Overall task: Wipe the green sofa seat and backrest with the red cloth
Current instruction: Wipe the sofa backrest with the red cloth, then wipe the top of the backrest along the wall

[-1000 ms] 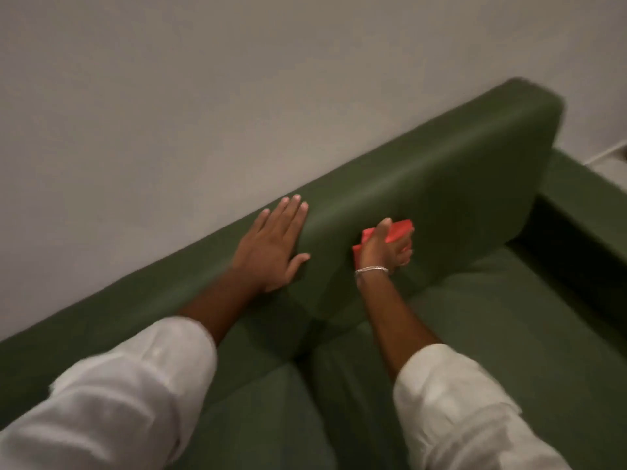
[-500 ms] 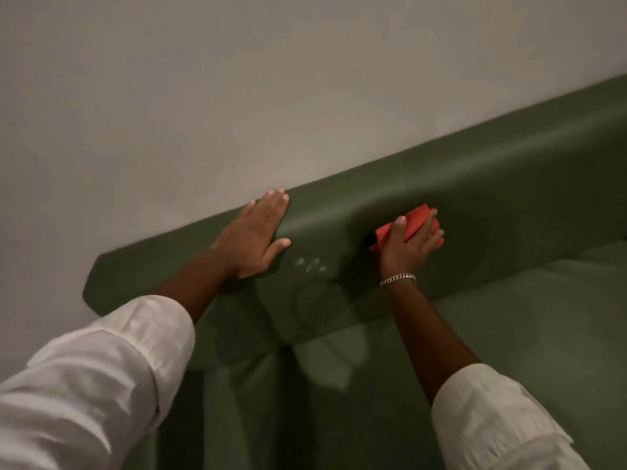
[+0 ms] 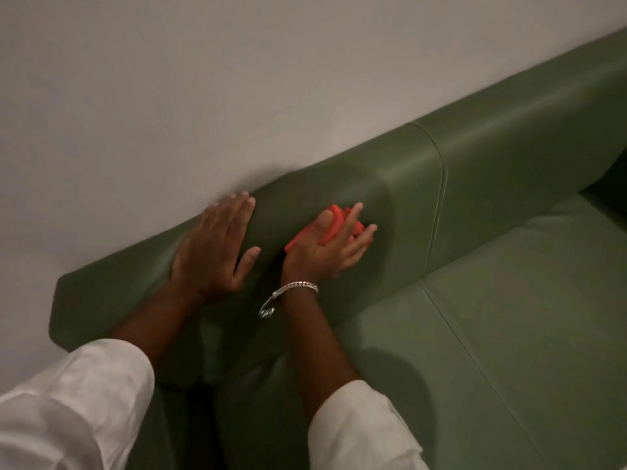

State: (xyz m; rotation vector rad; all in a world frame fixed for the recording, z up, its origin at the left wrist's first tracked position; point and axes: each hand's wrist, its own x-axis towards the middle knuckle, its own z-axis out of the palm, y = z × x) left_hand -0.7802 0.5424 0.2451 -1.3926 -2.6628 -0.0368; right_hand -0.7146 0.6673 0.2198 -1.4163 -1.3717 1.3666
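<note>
In front of me a plain, pale wall (image 3: 203, 96) fills the upper part of my view, bare and evenly lit in soft, dim, warm light. Its colour reads as greyish white, with a faint shadow low down along its bottom edge, and I see only wall there.

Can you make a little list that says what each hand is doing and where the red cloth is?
left hand: flat and open on the backrest, holding nothing
right hand: pressing the cloth against the backrest
cloth: red, bunched under the fingers
seat: green, nothing on it
wrist: silver bracelet
wall: plain, behind the sofa
</note>
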